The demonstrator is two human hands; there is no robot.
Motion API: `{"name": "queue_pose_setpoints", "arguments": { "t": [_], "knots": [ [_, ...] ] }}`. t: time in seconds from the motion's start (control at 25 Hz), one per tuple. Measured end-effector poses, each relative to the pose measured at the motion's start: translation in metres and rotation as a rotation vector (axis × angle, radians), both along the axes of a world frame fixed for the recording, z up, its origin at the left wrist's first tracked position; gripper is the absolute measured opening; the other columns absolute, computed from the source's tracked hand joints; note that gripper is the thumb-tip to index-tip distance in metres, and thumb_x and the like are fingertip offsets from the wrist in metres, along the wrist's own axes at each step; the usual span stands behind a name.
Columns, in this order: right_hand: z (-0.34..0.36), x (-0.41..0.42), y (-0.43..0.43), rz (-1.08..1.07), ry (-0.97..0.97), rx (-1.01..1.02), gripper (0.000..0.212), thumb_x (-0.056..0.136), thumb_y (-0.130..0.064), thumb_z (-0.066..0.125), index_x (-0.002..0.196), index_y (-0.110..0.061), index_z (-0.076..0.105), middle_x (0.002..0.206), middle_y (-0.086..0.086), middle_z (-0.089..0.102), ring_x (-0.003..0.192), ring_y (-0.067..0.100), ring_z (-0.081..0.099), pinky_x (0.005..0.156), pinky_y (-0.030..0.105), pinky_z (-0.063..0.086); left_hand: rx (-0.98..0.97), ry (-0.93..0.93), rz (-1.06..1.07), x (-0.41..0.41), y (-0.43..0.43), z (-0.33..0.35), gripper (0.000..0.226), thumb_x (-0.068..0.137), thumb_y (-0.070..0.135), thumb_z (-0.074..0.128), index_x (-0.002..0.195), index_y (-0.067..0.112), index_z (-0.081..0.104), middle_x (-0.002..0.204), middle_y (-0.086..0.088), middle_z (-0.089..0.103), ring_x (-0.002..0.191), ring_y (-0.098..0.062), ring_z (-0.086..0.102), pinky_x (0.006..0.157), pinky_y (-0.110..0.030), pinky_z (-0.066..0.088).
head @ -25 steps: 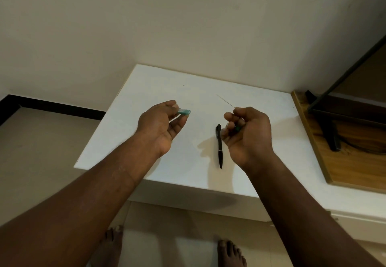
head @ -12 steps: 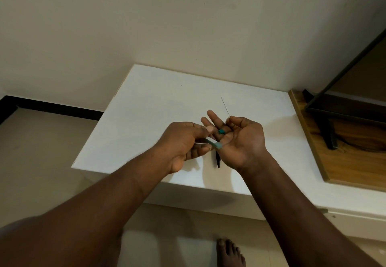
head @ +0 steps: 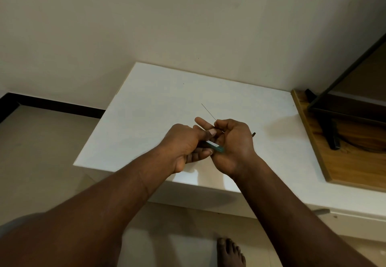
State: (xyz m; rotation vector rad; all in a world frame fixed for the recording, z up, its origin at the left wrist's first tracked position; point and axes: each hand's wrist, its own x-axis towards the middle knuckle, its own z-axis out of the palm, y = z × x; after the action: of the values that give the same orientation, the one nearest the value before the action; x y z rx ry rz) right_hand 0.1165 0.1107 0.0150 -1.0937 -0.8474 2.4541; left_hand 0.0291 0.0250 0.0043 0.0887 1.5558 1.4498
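A bare foot (head: 229, 252) stands on the pale floor (head: 41, 151) at the bottom edge, below the two forearms reaching forward. The hands meet above the front part of the white table (head: 156, 99). The left hand (head: 183, 145) has its thumb and fingers curled, pinching a small clear tube with a teal end (head: 215, 146). The tube points to the right, and its teal end lies against the palm of the right hand (head: 231, 143). The right hand is turned palm-up. Its thumb and curled fingers are clamped on a thin needle (head: 208, 113), while one finger stretches out straight towards the left hand. The needle slants up and away from the fingers, its free tip over the table's middle and touching nothing. Just beyond the right hand, the end of a black pen (head: 253, 134) lies on the table, the rest hidden by the hand. Farther right, a wooden board (head: 344, 162) butts against the table and carries a black stand (head: 332, 135). Behind everything is a plain cream wall (head: 188, 26).
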Motion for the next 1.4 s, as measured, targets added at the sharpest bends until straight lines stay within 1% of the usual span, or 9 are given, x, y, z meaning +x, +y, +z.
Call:
{"name": "queue_pose_setpoints", "arguments": {
  "t": [0.16, 0.32, 0.4, 0.52, 0.64, 0.88, 1.2, 1.32, 1.4],
  "knots": [
    [0.0, -0.001, 0.001, -0.03, -0.006, 0.019, 0.021, 0.099, -0.011, 0.043, 0.082, -0.008, 0.055, 0.115, 0.02, 0.081, 0.118, 0.036, 0.074, 0.105, 0.049, 0.055, 0.001, -0.001, -0.003, -0.003, 0.0, 0.001, 0.024, 0.089, 0.016, 0.081, 0.104, -0.001, 0.075, 0.08, -0.014, 0.075, 0.046, -0.015, 0.068, 0.045, -0.021, 0.054],
    [0.003, 0.002, 0.012, -0.168, -0.003, 0.056, 0.011, 0.09, -0.007, 0.047, 0.081, -0.011, 0.052, 0.108, 0.014, 0.083, 0.103, 0.031, 0.081, 0.096, 0.043, 0.061, 0.005, -0.005, -0.012, -0.007, 0.0, 0.002, 0.021, 0.088, 0.018, 0.082, 0.095, -0.001, 0.077, 0.064, -0.01, 0.075, 0.046, -0.014, 0.067, 0.046, -0.022, 0.056],
    [0.005, 0.006, 0.018, -0.218, 0.033, 0.005, 0.01, 0.089, -0.006, 0.049, 0.083, -0.009, 0.056, 0.104, 0.011, 0.084, 0.098, 0.03, 0.082, 0.085, 0.037, 0.061, 0.009, 0.001, 0.011, -0.011, 0.0, 0.002, 0.023, 0.087, 0.017, 0.084, 0.096, -0.002, 0.077, 0.068, -0.013, 0.076, 0.048, -0.014, 0.068, 0.048, -0.022, 0.057],
    [0.008, 0.008, 0.022, -0.243, 0.084, -0.108, 0.017, 0.09, -0.008, 0.053, 0.095, -0.004, 0.068, 0.089, 0.006, 0.082, 0.083, 0.024, 0.083, 0.071, 0.031, 0.059, 0.014, 0.009, 0.063, -0.017, 0.0, 0.003, 0.024, 0.086, 0.018, 0.084, 0.097, -0.002, 0.077, 0.069, -0.012, 0.078, 0.05, -0.015, 0.069, 0.049, -0.022, 0.058],
    [0.01, 0.007, 0.023, -0.25, 0.121, -0.164, 0.016, 0.089, -0.009, 0.057, 0.093, -0.004, 0.071, 0.08, 0.004, 0.076, 0.07, 0.021, 0.078, 0.064, 0.027, 0.058, 0.02, 0.012, 0.096, -0.021, 0.0, 0.004, 0.023, 0.087, 0.019, 0.084, 0.097, -0.001, 0.077, 0.067, -0.011, 0.078, 0.049, -0.014, 0.069, 0.048, -0.022, 0.057],
    [0.009, 0.009, 0.025, -0.226, 0.174, -0.198, 0.016, 0.091, -0.015, 0.054, 0.087, -0.006, 0.066, 0.077, 0.005, 0.068, 0.064, 0.019, 0.066, 0.062, 0.026, 0.05, 0.038, -0.019, 0.116, -0.023, -0.001, 0.005, 0.023, 0.085, 0.019, 0.085, 0.096, -0.001, 0.079, 0.073, -0.014, 0.08, 0.05, -0.016, 0.07, 0.047, -0.021, 0.056],
    [0.0, 0.004, 0.025, -0.095, -0.037, -0.044, 0.029, 0.106, -0.036, 0.049, 0.093, -0.013, 0.061, 0.063, -0.002, 0.046, 0.046, 0.011, 0.036, 0.046, 0.023, 0.031, 0.088, -0.099, 0.135, -0.026, -0.002, 0.007, 0.026, 0.084, 0.022, 0.086, 0.094, -0.001, 0.078, 0.069, -0.01, 0.078, 0.053, -0.014, 0.071, 0.047, -0.02, 0.056],
    [-0.003, 0.002, 0.023, -0.078, -0.106, 0.015, 0.025, 0.106, -0.034, 0.054, 0.093, -0.014, 0.061, 0.06, -0.005, 0.038, 0.045, 0.01, 0.026, 0.043, 0.022, 0.025, 0.093, -0.11, 0.111, -0.025, -0.003, 0.008, 0.024, 0.085, 0.022, 0.085, 0.092, 0.0, 0.08, 0.07, -0.01, 0.078, 0.053, -0.015, 0.071, 0.047, -0.02, 0.056],
    [-0.003, 0.001, 0.021, -0.033, -0.171, 0.133, 0.019, 0.104, -0.03, 0.06, 0.094, -0.014, 0.063, 0.058, -0.006, 0.036, 0.042, 0.009, 0.025, 0.04, 0.022, 0.024, 0.092, -0.115, 0.089, -0.024, -0.004, 0.008, 0.02, 0.086, 0.021, 0.084, 0.087, 0.001, 0.082, 0.071, -0.01, 0.079, 0.053, -0.015, 0.071, 0.048, -0.02, 0.056]
  ]
}}
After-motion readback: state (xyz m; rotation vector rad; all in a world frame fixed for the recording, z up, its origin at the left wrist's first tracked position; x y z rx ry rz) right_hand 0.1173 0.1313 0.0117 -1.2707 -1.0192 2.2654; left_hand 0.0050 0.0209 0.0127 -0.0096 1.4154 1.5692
